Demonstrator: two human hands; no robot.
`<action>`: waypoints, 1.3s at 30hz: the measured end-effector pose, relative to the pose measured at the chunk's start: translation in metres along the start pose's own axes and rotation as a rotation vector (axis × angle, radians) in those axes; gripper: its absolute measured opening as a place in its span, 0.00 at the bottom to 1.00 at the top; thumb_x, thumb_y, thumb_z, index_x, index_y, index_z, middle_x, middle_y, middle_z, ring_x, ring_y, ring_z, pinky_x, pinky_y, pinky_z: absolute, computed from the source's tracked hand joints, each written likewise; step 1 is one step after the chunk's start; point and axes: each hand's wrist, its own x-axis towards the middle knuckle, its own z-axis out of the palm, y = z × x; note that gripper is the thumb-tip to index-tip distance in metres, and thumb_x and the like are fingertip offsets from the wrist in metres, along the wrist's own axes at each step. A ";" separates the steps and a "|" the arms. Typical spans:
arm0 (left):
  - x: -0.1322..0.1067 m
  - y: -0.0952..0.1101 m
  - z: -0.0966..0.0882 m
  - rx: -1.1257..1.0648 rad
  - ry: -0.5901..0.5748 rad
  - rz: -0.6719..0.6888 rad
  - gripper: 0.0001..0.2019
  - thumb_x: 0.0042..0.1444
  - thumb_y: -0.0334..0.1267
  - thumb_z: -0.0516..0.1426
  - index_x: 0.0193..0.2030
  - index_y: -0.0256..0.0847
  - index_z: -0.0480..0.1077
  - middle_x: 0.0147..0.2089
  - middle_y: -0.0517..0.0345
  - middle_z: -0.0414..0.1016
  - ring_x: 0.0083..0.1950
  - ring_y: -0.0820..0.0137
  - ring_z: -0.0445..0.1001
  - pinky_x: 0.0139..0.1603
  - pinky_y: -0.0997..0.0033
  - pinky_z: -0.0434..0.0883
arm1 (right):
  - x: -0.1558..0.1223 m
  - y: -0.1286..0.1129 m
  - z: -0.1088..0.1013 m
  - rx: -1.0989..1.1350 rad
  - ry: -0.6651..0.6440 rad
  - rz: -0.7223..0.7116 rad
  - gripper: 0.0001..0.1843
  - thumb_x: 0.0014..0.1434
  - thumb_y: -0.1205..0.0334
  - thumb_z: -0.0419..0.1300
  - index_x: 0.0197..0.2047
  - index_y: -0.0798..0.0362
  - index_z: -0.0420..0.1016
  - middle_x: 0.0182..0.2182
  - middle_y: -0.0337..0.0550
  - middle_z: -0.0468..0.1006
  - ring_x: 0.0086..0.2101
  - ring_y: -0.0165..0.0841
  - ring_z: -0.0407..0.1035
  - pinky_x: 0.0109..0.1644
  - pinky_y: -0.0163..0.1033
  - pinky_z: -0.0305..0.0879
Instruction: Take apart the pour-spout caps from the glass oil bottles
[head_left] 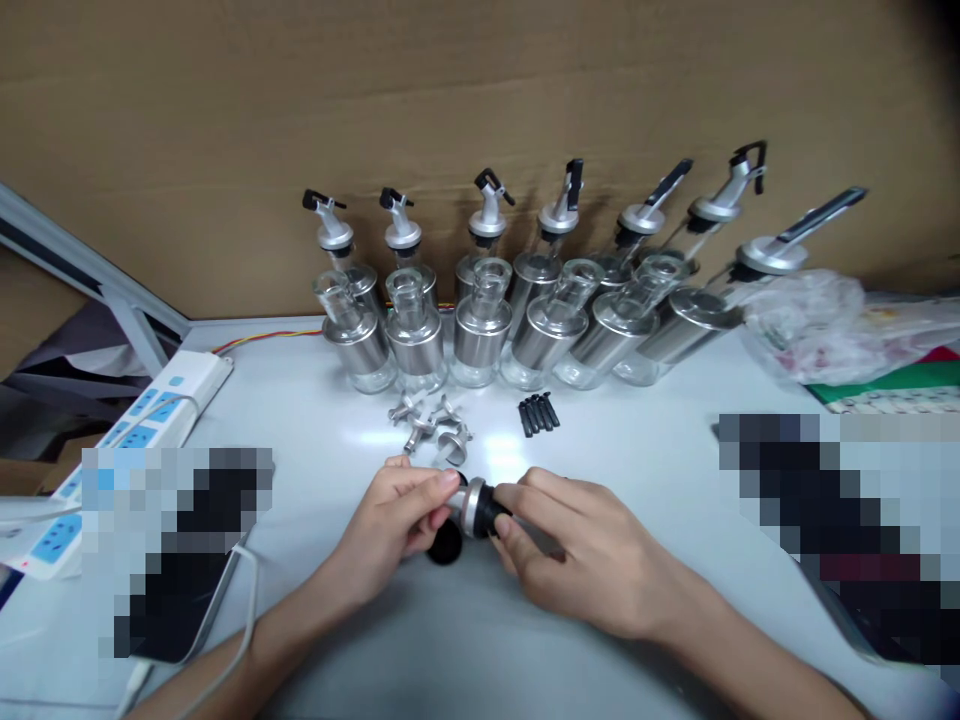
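Note:
Between both hands is a pourer stopper [474,508], with a silver collar and a black rubber plug. My left hand [401,505] pinches its silver spout end. The fingers of my right hand [592,550] close around the black plug. A round black piece [445,543] lies on the table just below the stopper. Beyond my left hand are several loose silver spouts [452,445]. To their right, several small black levers [538,413] lie side by side in a row.
Across the back stand several open glass bottles [416,345] with steel bands, and behind them bottles topped with pourers [335,238]. A power strip [142,425] and a phone [191,570] are at left. Plastic bags [810,325] and another dark, partly blurred device [847,560] are at right.

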 end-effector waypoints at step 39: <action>0.013 -0.011 -0.025 0.422 0.589 0.432 0.23 0.61 0.58 0.44 0.27 0.40 0.61 0.26 0.61 0.63 0.31 0.69 0.63 0.39 0.67 0.56 | -0.008 0.024 -0.020 0.136 0.276 0.039 0.08 0.58 0.73 0.57 0.40 0.52 0.68 0.31 0.40 0.72 0.30 0.29 0.67 0.36 0.35 0.66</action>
